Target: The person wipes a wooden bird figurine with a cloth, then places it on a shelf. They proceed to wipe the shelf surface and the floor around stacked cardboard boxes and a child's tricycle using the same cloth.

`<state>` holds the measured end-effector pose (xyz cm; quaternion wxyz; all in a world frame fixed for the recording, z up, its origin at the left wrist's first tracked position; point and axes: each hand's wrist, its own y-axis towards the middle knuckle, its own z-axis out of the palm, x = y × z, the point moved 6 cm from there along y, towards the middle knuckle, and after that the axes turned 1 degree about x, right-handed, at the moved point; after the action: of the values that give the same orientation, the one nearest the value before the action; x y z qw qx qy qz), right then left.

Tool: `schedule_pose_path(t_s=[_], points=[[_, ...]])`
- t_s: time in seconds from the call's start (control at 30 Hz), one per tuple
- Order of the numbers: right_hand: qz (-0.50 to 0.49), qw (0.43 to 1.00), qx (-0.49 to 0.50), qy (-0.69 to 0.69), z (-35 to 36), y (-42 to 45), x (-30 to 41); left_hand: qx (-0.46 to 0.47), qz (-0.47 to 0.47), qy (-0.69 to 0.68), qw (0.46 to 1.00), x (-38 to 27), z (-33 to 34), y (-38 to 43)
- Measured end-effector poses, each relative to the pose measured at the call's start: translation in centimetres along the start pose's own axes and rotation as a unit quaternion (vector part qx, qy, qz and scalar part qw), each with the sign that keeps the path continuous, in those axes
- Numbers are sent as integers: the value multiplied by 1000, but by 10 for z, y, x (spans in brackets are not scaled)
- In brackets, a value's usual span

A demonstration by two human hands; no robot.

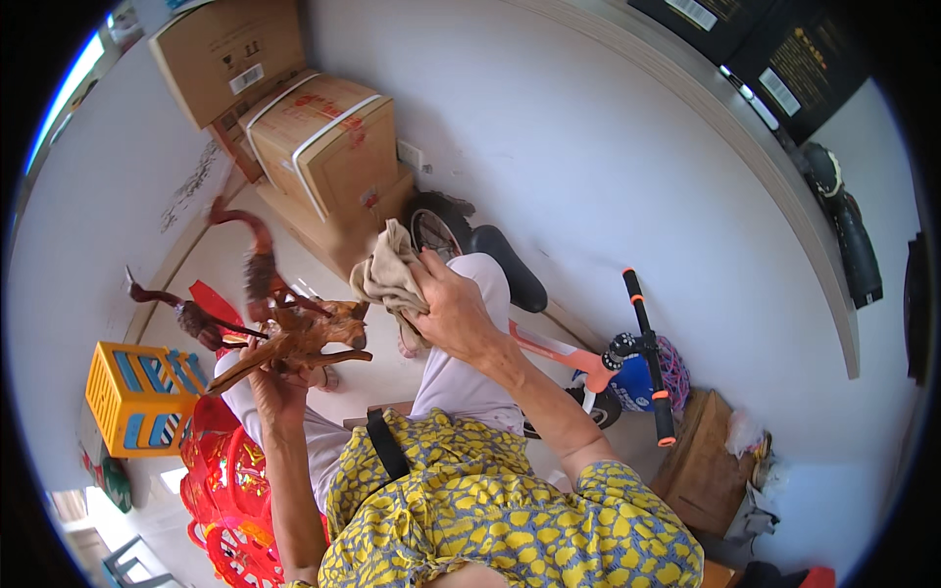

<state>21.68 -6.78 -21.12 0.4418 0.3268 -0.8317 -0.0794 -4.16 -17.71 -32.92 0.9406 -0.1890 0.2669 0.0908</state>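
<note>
My left hand [279, 386] grips the underside of a carved wooden sculpture [305, 334], which is held up over my lap. Two dark reddish long-necked bird figures rise from its gnarled root-like base: a larger bird [259, 272] and a smaller bird [197, 320] to its left. My right hand [448, 301] holds a crumpled beige cloth [390, 272] just right of the base. Between the cloth and the wood a narrow gap appears. The left fingers are partly hidden by the base.
Strapped cardboard boxes [345, 147] are stacked by the wall. A balance bike [566, 349] stands at the right, beside a wooden box [702, 463]. A yellow plastic crate [117, 400] and red decorations [228, 478] lie at the left. A shelf [779, 176] runs along the upper right.
</note>
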Motion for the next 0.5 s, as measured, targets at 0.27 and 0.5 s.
schedule_pose_path(t_s=[0.27,0.5], points=[[60,955,84,277,10,8,-6,178,-130,-70,973,18,-2,15],[241,949,150,-135,-7,1,-43,133,-39,89,986,38,-6,14]])
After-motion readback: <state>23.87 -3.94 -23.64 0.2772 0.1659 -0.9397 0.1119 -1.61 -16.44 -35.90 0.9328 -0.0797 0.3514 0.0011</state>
